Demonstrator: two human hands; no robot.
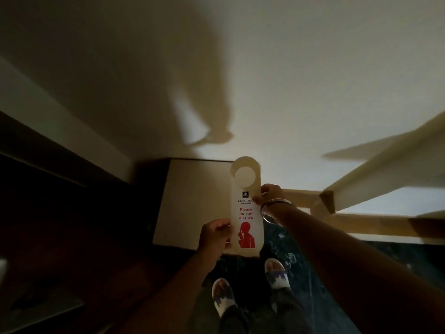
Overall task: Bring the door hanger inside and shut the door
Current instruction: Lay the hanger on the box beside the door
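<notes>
The door hanger is held in front of the body, above the feet, pinched by both hands; the left hand is closed on its lower left edge, the right hand on its right edge just below the hook hole; it is judged light, thin and bendable, best taken by the edges; its long axis runs upright, hook end pointing away from the feet, printed face toward the camera.

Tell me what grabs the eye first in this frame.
The door hanger, centre frame, reading "Please do not disturb" in red, is pinched by the left hand at its lower edge and the right hand higher up. Above it, the person's shadow sprawls across the pale wall.
</notes>
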